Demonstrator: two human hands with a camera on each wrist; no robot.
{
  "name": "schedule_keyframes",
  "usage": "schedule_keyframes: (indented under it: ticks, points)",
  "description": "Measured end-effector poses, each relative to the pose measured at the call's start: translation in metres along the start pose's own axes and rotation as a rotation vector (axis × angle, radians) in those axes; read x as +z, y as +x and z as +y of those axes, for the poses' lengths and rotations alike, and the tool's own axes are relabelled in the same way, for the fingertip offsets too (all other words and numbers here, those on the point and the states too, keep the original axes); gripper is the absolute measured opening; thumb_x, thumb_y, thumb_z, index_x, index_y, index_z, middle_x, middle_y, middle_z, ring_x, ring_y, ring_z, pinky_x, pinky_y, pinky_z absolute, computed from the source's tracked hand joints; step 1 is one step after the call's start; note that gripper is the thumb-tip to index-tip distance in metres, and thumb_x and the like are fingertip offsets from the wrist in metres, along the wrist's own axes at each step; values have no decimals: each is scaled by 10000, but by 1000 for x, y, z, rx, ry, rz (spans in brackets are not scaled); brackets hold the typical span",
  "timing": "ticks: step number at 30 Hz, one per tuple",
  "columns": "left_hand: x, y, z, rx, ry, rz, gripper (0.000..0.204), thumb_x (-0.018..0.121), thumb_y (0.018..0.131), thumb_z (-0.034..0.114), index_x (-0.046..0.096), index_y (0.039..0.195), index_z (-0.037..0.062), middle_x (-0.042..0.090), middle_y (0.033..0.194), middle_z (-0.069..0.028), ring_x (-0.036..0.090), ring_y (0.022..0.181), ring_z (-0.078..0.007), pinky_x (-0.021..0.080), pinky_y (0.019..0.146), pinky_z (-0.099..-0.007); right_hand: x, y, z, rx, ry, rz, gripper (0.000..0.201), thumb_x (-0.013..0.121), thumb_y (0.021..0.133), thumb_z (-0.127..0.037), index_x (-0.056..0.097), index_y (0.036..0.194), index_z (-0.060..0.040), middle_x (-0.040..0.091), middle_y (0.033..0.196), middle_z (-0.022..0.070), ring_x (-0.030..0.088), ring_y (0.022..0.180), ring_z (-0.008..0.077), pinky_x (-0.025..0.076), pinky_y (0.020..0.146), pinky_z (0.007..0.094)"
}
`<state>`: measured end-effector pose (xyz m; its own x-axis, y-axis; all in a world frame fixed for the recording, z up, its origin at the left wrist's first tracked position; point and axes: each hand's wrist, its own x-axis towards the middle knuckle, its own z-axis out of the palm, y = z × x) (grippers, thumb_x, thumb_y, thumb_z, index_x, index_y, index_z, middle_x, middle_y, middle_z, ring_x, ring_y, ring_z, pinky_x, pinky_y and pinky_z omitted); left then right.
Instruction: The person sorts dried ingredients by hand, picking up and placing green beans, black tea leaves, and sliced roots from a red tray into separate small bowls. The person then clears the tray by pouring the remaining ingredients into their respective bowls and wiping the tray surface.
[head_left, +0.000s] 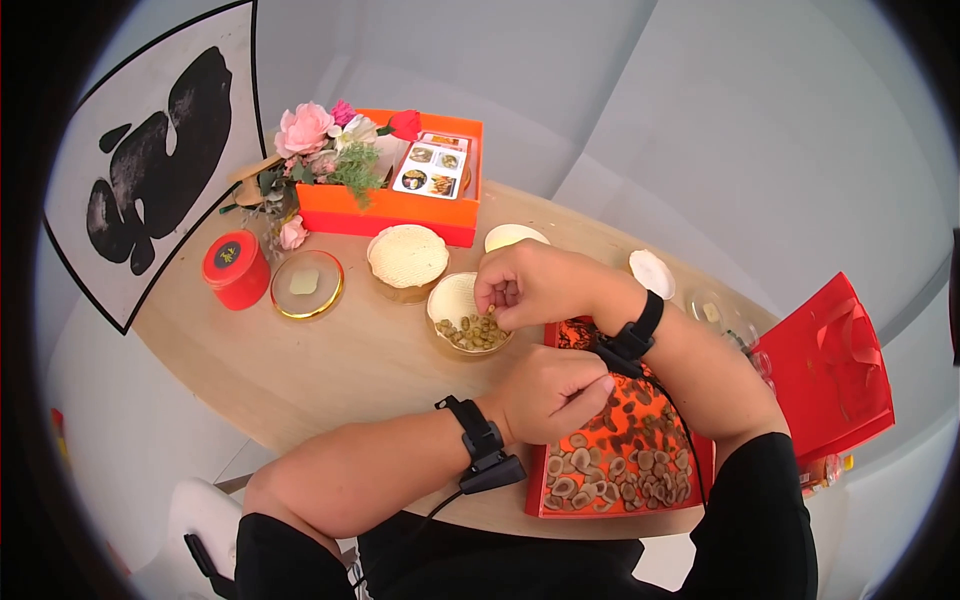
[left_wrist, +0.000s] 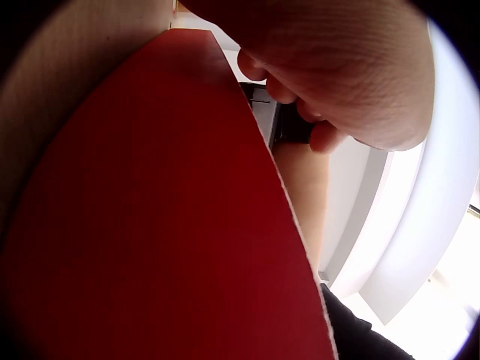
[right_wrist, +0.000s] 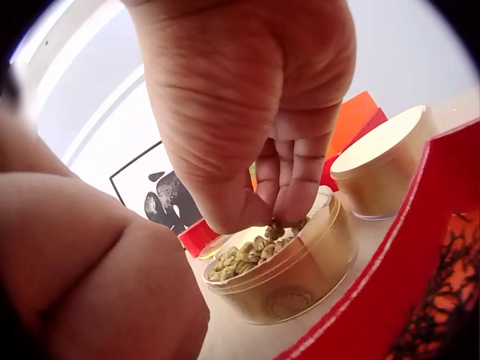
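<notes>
My right hand [head_left: 535,285] reaches over a round, clear-walled tub [head_left: 450,295] with a pale liner. The tub holds a heap of small greenish-brown dried pieces [head_left: 465,335]. In the right wrist view, thumb and fingertips of that hand pinch a dried piece [right_wrist: 274,230] just above the heap. My left hand [head_left: 550,395] is curled into a fist over the red box [head_left: 537,490], thumb along its side; its palm is largely hidden. Curled fingers [left_wrist: 281,90] show beside a red wall in the left wrist view. Brown dried slices [head_left: 580,480] lie in the red box.
Behind the tub stand a second lined tub [head_left: 408,255] and an orange box [head_left: 400,208] with flowers [head_left: 305,130]. A red canister [head_left: 236,270] and gold-rimmed lid [head_left: 307,285] are at left. A red bag [head_left: 830,360] stands right, near a white dish [head_left: 652,272].
</notes>
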<state>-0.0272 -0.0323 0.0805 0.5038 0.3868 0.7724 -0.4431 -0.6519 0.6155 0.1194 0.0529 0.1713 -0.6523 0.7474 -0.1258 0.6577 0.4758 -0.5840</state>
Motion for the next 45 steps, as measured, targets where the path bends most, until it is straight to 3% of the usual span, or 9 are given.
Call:
schedule_keyframes:
  ticks: [9, 18, 22, 26, 29, 30, 38, 41, 45]
  points:
    - [1, 0, -1, 11, -1, -7, 308, 684, 1136, 85, 626, 848, -6, 581, 750, -126, 598, 641, -333, 492, 610, -463, -3, 0, 0, -29, 24, 67, 190, 827, 948, -28, 890, 1126, -47, 821, 1027, 29, 768, 920, 132, 646, 851, 324]
    - [1, 0, -3, 12, -10, -5, 298, 685, 1133, 81, 624, 855, -9, 587, 757, -139, 596, 644, -350, 492, 613, -465, 0, -2, -12, -53, -73, 31, 205, 915, 1014, -136, 895, 1197, -49, 835, 1093, 63, 783, 943, 185, 655, 833, 356]
    - [0, 0, -3, 20, 1, -5, 296, 682, 1134, 87, 625, 861, -12, 593, 760, -145, 606, 649, -356, 493, 614, -466, -8, -16, -13, -96, -106, 114, 212, 884, 1042, -128, 879, 1236, -43, 832, 1128, 86, 788, 957, 210, 660, 834, 374]
    - [-2, -1, 0, 2, 8, -5, 312, 665, 1146, 111, 648, 857, -6, 604, 752, -143, 624, 639, -343, 500, 614, -458, -23, -59, -17, -25, -89, 174, 226, 814, 1050, -90, 865, 1259, -19, 851, 1130, 149, 833, 1013, 275, 670, 879, 412]
    - [-4, -1, 5, -49, 2, -27, 303, 663, 1143, 110, 670, 858, 9, 626, 754, -132, 652, 646, -324, 516, 624, -451, -22, -110, -16, 40, -164, 228, 252, 816, 1048, -89, 850, 1287, -15, 852, 1136, 160, 838, 1029, 301, 672, 897, 429]
    - [-3, -2, 6, -88, 1, -19, 289, 671, 1137, 101, 680, 859, 19, 632, 760, -130, 662, 657, -322, 523, 633, -456, -20, -131, -10, 49, -168, 231, 248, 808, 1062, -47, 840, 1307, -16, 855, 1217, 123, 823, 1022, 270, 669, 878, 409]
    - [-4, 3, 6, -94, 21, -47, 363, 587, 1137, 60, 710, 801, -2, 695, 733, -109, 677, 628, -235, 521, 614, -394, 2, -268, -32, 532, -341, 157, 235, 859, 1048, -93, 859, 1278, -42, 870, 1163, 81, 840, 944, 278, 662, 848, 421]
    - [-7, 1, 5, -127, 78, -63, 379, 576, 1144, 77, 712, 800, 0, 692, 731, -109, 662, 622, -229, 511, 612, -382, 19, -301, -26, 518, -317, 175, 243, 871, 1048, -123, 861, 1278, -46, 874, 1176, 98, 847, 961, 290, 665, 853, 433]
    - [-5, 0, 3, -123, 72, -45, 379, 566, 1140, 81, 707, 798, -2, 690, 730, -118, 654, 626, -236, 507, 623, -376, 47, -319, -19, 419, -334, 187, 312, 858, 1060, -134, 836, 1362, -61, 855, 1280, 111, 823, 1154, 316, 660, 940, 443]
